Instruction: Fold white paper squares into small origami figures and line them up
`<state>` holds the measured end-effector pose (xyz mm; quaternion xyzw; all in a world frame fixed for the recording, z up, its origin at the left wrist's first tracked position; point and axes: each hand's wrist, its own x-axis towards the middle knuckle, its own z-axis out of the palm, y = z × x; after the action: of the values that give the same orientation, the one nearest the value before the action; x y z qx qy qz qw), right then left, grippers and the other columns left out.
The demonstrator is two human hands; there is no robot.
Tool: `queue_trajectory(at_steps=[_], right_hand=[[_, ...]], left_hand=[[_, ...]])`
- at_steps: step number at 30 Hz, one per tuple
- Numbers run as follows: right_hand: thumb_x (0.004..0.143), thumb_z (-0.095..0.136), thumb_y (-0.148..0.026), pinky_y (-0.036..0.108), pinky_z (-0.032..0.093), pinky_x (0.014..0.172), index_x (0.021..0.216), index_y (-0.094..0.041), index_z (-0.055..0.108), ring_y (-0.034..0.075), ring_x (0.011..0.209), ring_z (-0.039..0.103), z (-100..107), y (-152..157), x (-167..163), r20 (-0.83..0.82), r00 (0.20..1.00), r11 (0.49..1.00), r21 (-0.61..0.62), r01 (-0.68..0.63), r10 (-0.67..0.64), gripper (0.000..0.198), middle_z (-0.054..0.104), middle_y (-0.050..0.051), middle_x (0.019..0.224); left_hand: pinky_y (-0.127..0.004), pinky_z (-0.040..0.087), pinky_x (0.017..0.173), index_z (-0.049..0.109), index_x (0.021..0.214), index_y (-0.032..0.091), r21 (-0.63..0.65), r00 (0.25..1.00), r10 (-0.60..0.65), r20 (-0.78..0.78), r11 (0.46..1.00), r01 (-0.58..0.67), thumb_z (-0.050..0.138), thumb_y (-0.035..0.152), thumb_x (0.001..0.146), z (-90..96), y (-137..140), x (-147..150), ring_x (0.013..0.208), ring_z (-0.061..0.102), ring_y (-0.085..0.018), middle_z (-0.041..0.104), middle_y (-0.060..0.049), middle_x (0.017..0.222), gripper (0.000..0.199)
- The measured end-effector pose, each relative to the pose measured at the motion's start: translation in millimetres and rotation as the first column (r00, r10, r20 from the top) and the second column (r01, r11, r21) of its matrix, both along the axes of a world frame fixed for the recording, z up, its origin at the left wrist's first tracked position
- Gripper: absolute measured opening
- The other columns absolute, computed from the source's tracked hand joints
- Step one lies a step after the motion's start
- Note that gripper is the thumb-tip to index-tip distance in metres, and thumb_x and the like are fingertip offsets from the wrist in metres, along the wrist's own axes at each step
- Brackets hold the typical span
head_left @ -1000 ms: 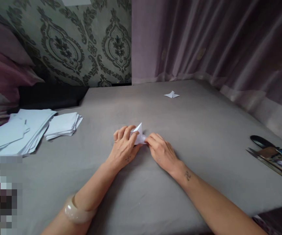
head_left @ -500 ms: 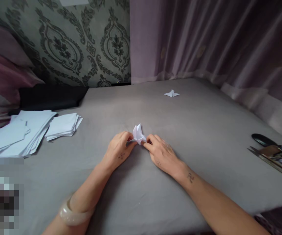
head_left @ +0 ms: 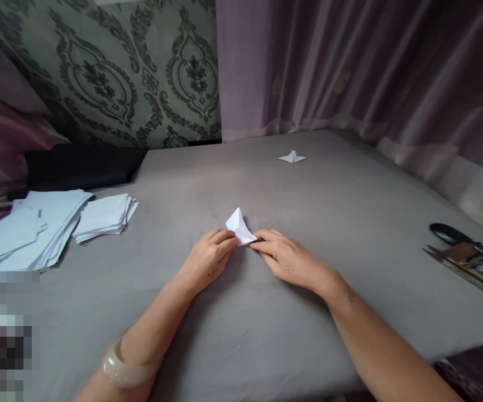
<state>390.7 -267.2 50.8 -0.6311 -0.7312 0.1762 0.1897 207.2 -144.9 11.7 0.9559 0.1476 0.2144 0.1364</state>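
A small white folded paper (head_left: 239,224) lies at the middle of the grey-covered table (head_left: 241,324), one pointed tip facing away from me. My left hand (head_left: 211,254), with a pale bangle on the wrist, has its fingers closed on the paper's lower left edge. At the lower right corner, the fingertips of my right hand (head_left: 289,259) pinch the same paper. The undersides of the fingers are hidden. Further back on the table sits another white folded paper piece (head_left: 292,157) with pointed ends.
To the left are a stack of small paper squares (head_left: 103,218) and larger white sheets (head_left: 19,229), with a black cloth-like item (head_left: 86,166) behind them. Scissors-like snips (head_left: 463,271) and a black-handled tool (head_left: 446,233) lie at right. A purple curtain (head_left: 308,67) borders the back.
The paper has gone from raised, crumpled-looking folds to a flatter shape with a clear point. My right hand has shifted slightly right and turned at the wrist.
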Motion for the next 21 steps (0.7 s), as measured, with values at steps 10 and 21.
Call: queue_trajectory(at_steps=[10,21], right_hand=[[0.086,0.04,-0.008,0.026,0.046,0.085,0.098,-0.024,0.071,0.015,0.094,0.062,15,-2,23,-0.205,0.978,0.991,-0.131,0.006,-0.033,0.037,0.068,0.001,0.107],[0.082,0.043,-0.011,0.025,0.045,0.079,0.091,-0.024,0.071,0.015,0.087,0.064,11,1,31,-0.235,0.952,0.976,-0.143,0.165,-0.196,0.032,0.071,0.0,0.098]], left_hand=[[-0.034,0.049,0.09,0.062,0.112,0.016,0.047,0.988,-0.102,-0.118,0.993,0.108,0.04,0.011,0.093,1.0,0,-1,0.101,0.055,-0.02,0.062,-0.009,0.113,0.03],[-0.034,0.049,0.088,0.06,0.12,0.019,0.03,0.976,-0.125,-0.175,0.991,0.133,0.034,0.003,0.089,8.5,-3,7,0.101,0.052,-0.021,0.059,-0.009,0.114,0.043]])
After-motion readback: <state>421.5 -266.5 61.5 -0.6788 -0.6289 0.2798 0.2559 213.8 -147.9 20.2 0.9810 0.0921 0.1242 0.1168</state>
